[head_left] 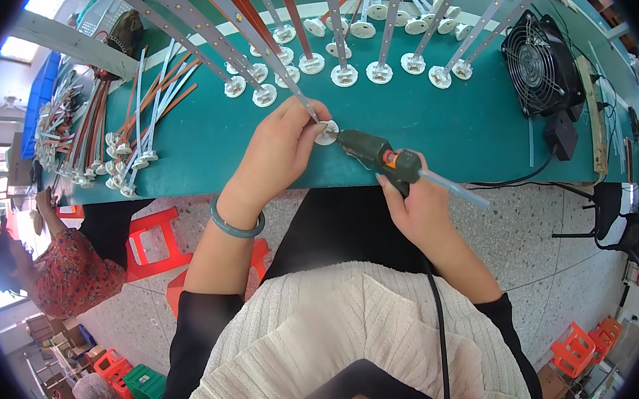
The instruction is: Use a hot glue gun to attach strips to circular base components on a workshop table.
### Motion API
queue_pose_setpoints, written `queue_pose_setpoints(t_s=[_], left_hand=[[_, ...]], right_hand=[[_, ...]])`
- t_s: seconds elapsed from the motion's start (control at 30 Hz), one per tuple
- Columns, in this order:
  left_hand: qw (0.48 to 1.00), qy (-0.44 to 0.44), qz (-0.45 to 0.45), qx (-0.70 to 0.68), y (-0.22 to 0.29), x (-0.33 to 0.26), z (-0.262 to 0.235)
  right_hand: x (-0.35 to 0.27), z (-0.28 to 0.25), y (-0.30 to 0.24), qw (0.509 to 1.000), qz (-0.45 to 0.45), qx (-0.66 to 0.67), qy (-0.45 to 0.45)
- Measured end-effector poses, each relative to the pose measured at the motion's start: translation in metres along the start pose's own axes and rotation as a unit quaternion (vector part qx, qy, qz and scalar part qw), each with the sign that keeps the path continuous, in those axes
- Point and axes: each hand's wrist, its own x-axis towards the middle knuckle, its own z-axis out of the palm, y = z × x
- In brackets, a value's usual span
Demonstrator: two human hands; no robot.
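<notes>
Near the front edge of the green table, my left hand (288, 138) pinches the lower end of an LED strip (270, 58). The strip leans up and away to the left, and its foot meets a round white base (328, 133). In my right hand (418, 211) is a dark green hot glue gun (372, 150), with a pale glue stick (455, 188) poking out of its rear. The gun's nozzle points left, at the base beside my left fingertips. Whether glue is coming out is too small to tell.
Several LED strips on round white bases (379, 72) stand along the back of the green table (218, 146). Loose strips (158, 104) are heaped at left. A black fan (542, 65) and power adapter (562, 134) sit at right. A person (77, 270) sits beyond red stools (155, 243).
</notes>
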Motion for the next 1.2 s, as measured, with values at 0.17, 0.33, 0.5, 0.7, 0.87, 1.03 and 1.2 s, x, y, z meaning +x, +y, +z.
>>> queue_pose_setpoints(t_s=[0.17,0.33,0.5,0.7,0.87,1.03,1.2], left_hand=[[1.0,0.003,-0.004,0.003,0.001,0.0,0.0],[1.0,0.021,-0.001,-0.006,-0.002,-0.003,0.002],[1.0,0.027,0.002,-0.004,-0.002,-0.003,0.002],[1.0,0.027,0.005,0.0,-0.005,-0.002,0.003],[0.998,0.058,0.0,-0.04,-0.004,-0.002,0.003],[0.995,0.095,-0.034,-0.027,-0.005,0.011,0.007],[0.998,0.07,-0.006,-0.001,-0.017,0.015,0.013]], right_hand=[[-0.001,-0.001,-0.008,0.989,-0.117,-0.079,0.043],[0.0,-0.002,-0.017,0.988,-0.128,-0.083,0.036],[-0.001,-0.004,-0.021,0.986,-0.125,-0.102,0.028],[-0.002,-0.006,-0.019,0.986,-0.127,-0.103,0.02],[-0.001,-0.045,0.01,0.875,0.245,0.408,-0.09],[-0.008,-0.092,0.047,0.866,0.307,0.394,-0.021],[-0.002,-0.108,0.063,0.951,0.291,0.099,0.007]])
